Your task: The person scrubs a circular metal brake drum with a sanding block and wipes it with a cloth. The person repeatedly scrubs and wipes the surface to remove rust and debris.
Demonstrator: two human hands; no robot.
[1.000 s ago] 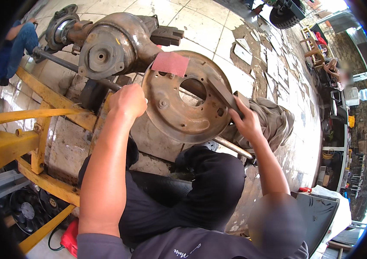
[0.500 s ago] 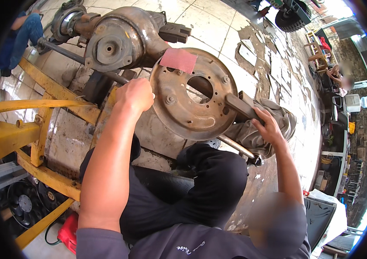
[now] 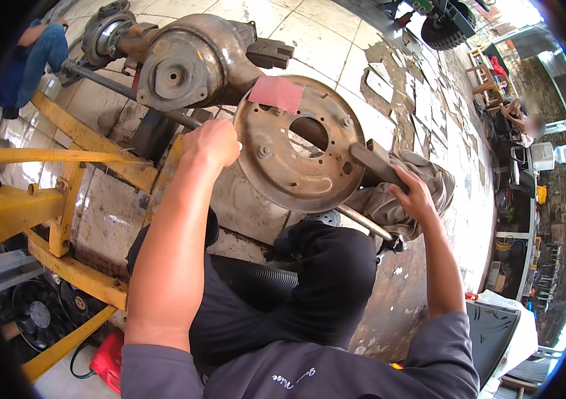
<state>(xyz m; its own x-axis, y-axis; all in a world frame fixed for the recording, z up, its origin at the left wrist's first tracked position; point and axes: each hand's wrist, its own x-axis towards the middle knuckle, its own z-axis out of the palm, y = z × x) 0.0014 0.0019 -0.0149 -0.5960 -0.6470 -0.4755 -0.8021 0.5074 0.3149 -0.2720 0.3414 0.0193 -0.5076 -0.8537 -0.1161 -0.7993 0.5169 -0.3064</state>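
Observation:
A round, rusty brake backing plate (image 3: 263, 183) with a large centre hole and several small holes stands tilted in front of me. My left hand (image 3: 211, 147) is closed at its left rim, fingertips hidden. In my right hand (image 3: 416, 196) is a long, flat brown bar (image 3: 376, 161) with a rounded end, perhaps a brush back; it lies against or just over the plate's right edge. A red piece of sandpaper (image 3: 276, 94) rests on the plate's top left. Behind the plate sits a rusty axle housing (image 3: 196, 60).
Yellow metal stand beams (image 3: 23, 209) fill the left side. A grey-brown cloth (image 3: 429, 193) is bundled beside my right hand, near a metal rod (image 3: 366, 225). A red container (image 3: 107, 362) stands lower left. Broken tiles (image 3: 423, 106) cover the floor at right; another person's leg (image 3: 37, 63) shows far left.
The brown bar has shifted slightly and tilts a bit more steeply. My left hand stays at the plate's rim, and the sandpaper keeps its place.

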